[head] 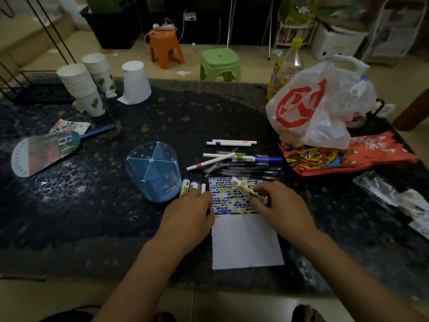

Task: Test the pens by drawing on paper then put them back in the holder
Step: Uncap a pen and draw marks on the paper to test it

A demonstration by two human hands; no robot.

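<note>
Right hand (pixel 276 203) around pen (pixel 247 189) (loose pens (pixel 234 159) beyond, holder (pixel 154 173) left).

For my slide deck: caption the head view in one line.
Right hand holds a white marker over the colour-dabbed white paper; the blue plastic holder stands empty.

We are in a lived-in home, likely a dining or living room. Across the middle of the frame runs a dark speckled stone table (pixel 162 117) cluttered with stacked paper cups (pixel 80 86) at upper left and a plastic shopping bag (pixel 311 112) at right. Beyond it, on a beige tiled floor, stand an orange stool (pixel 165 46), a green stool (pixel 220 63) and a power strip (pixel 163 26).
</note>
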